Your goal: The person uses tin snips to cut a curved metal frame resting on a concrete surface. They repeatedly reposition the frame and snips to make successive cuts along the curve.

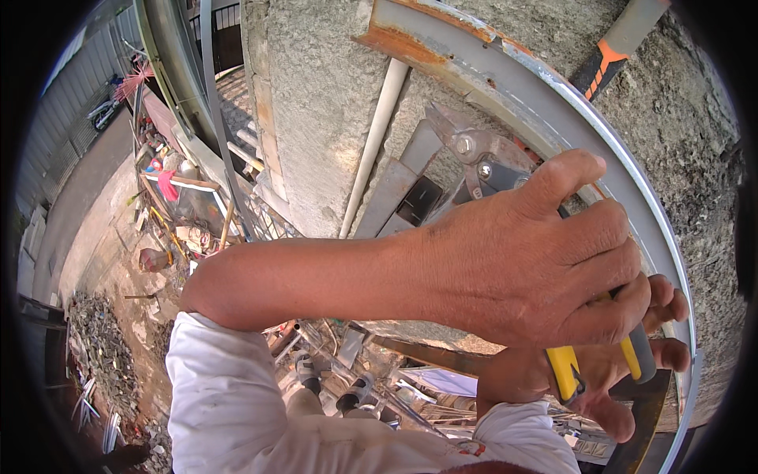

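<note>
My left hand (553,261), its arm reaching across from the left, curls its fingers around a pair of tin snips. The worn metal head of the tin snips (466,146) points up and left, its jaws apart over the ledge. Yellow-and-grey handle ends stick out below my left hand. My right hand (616,387) lies beneath those handle ends with its palm turned up and fingers spread; I cannot tell whether it bears any of their weight. Just beyond both hands runs a long grey metal profile (568,103), rusty at its far end.
A tool handle in grey, orange and black (612,55) lies on rough concrete at upper right. Beside the snips are a pale pipe (377,146) and a black rectangular piece (419,200). Far below, rubble (106,340) and scrap cover the ground around my feet.
</note>
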{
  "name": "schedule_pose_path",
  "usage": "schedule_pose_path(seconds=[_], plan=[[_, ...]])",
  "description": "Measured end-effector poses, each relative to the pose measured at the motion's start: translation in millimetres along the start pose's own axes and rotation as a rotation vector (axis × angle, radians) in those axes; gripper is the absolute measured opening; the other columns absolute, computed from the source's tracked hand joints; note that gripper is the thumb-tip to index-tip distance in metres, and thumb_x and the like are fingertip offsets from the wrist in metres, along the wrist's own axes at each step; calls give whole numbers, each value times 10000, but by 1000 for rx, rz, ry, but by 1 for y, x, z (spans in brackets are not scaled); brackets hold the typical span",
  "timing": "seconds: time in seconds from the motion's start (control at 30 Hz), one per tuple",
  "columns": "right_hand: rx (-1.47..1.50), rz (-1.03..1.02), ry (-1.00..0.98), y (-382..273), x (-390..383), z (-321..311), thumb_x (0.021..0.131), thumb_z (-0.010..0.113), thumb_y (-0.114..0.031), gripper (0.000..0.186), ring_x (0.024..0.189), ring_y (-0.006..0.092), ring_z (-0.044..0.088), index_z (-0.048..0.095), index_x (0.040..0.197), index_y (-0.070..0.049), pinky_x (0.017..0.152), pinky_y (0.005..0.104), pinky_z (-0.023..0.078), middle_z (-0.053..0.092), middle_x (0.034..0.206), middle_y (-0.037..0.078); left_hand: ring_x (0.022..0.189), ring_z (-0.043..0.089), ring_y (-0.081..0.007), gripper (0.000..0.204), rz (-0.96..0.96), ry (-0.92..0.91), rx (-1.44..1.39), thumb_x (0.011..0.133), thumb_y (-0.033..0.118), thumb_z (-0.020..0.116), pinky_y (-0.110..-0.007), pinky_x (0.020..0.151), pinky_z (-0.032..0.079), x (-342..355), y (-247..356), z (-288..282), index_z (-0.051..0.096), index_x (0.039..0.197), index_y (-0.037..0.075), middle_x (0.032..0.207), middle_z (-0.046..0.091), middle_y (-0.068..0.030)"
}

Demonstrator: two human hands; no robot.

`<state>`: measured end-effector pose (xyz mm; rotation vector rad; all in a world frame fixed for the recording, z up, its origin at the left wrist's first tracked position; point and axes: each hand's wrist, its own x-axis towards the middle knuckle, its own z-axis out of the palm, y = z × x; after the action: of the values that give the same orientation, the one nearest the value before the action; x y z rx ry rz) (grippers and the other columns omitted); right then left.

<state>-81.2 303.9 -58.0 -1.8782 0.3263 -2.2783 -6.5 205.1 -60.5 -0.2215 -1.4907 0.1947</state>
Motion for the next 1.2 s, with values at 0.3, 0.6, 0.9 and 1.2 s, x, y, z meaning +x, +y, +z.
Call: schedule_pose_path(seconds=[0.3,0.6,0.9,1.2], plan=[[277,1350,-174,-53,-106,-21,859,764,-222,631,1236,258,543,482,1386,-18,1077,460,431,583,1265,118,1264,471,-123,393,365,-713,-207,930,319,643,-660,1117,309,-71,15,-70,508,1284,217,1086,555,31],[147,1361,-355,-75,-166,-48,826,816,-118,748,1331,206,480,430,1455,6,1111,417,396,538,1379,119,1494,284,-105,505,451,-687,-159,937,362,630,-698,1203,119,-97,29,-76,452,1399,261,1304,511,51],[-2,1075,-667,-71,-190,-68,777,891,-242,970,1314,216,504,312,1520,-7,1085,410,422,542,1364,128,1525,222,-161,631,557,-765,-235,927,334,643,-712,1213,128,-95,29,-71,369,1491,266,1419,456,42],[428,1402,-208,-82,-157,-67,734,869,-199,1057,1342,243,494,240,1559,7,1101,405,413,496,1426,125,1497,273,-151,767,453,-709,-326,886,264,713,-686,1207,221,-82,23,-58,281,1519,306,1407,443,22]])
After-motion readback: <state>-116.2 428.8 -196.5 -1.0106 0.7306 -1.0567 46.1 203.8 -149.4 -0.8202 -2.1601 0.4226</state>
